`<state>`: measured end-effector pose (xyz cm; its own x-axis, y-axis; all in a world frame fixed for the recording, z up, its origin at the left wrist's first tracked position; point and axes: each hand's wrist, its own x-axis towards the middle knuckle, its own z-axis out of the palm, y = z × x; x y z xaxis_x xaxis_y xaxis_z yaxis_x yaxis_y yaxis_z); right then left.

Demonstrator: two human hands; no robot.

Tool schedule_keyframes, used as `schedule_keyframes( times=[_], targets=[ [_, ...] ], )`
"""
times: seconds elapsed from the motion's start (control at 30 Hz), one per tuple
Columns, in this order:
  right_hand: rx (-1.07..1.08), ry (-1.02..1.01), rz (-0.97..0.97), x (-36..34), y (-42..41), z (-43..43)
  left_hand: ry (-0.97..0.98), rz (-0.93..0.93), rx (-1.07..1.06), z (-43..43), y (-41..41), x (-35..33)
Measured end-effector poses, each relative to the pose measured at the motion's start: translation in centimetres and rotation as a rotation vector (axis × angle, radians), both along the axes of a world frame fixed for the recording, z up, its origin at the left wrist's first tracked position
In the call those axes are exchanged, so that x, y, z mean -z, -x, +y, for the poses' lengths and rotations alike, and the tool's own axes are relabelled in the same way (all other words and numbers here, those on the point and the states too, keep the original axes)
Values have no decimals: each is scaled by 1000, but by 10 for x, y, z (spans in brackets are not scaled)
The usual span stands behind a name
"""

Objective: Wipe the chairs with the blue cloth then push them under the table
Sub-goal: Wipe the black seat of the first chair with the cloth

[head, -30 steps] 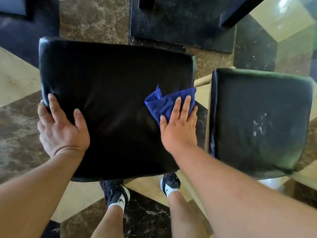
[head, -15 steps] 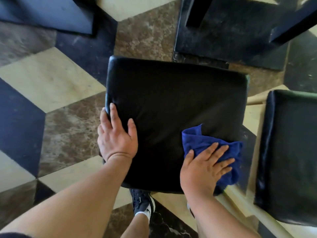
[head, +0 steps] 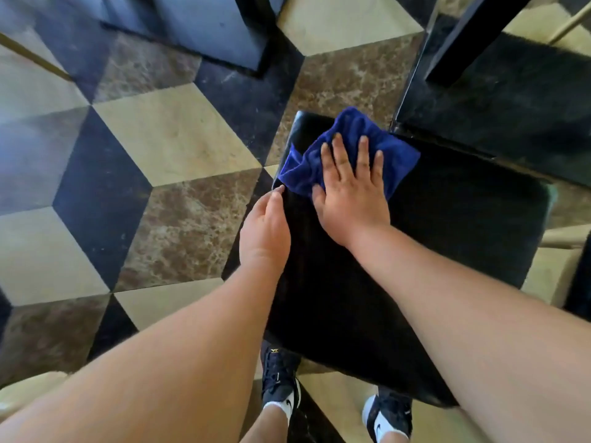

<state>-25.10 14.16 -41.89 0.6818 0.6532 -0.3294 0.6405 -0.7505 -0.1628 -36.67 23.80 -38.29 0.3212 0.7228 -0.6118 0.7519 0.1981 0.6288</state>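
Currently the right hand (head: pixel 350 199) lies flat, fingers straight and spread, pressing the blue cloth (head: pixel 351 148) onto the far-left corner of the chair seat (head: pixel 447 235). The left hand (head: pixel 265 228) grips the seat's left edge, just near of the cloth.

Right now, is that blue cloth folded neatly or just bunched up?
Bunched up. The blue cloth lies crumpled in uneven folds on the black chair seat's far left corner, pressed under the flat right hand.
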Motion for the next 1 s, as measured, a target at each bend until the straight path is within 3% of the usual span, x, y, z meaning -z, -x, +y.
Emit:
schedule_keyframes(
  times=[0.1,0.13,0.23,0.37,0.47,0.67,0.87,1.0],
  targets=[
    [-53,-12,19,-4,-4,30,354,-147,-472,18,-13,-18],
    [-69,-12,28,-5,-1,35,387,-176,-546,24,-14,-22],
    [-157,-48,73,-6,30,32,419,-152,-582,39,-11,-29],
    [-303,-117,168,-9,111,-1,481,-151,-471,40,-20,-35],
    [-468,-107,216,-12,157,-42,388,-60,-292,24,-25,-29],
    [-675,-114,235,1,133,-116,-119,187,376,-8,-1,8],
    [-365,-100,56,12,37,-143,-381,384,445,-41,36,31],
    [-144,-81,-19,15,-21,-126,-472,417,436,-46,34,43]
  ],
)
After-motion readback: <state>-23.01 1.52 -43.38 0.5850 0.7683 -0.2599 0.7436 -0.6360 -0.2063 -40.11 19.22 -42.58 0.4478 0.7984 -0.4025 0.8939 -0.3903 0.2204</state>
